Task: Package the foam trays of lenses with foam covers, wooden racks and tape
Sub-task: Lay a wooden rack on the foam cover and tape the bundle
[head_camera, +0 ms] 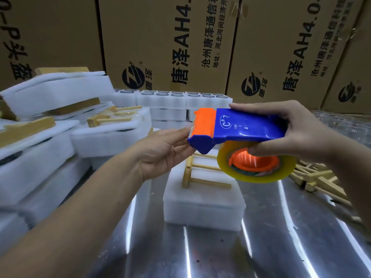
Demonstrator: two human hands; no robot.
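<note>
While the right hand curls its grip round the tape dispenser, the straight-fingered left hand touches its cutter; next, I'd say, draw tape over the racked foam tray on the table.

Left hand fingertips behind tape dispenser, wooden rack partly behind tape roll

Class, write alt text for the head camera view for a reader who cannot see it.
A right hand grips a blue and orange tape dispenser above a foam package topped with a wooden rack, while the left hand touches its front end. Foam stacks and cardboard boxes stand behind.
</note>
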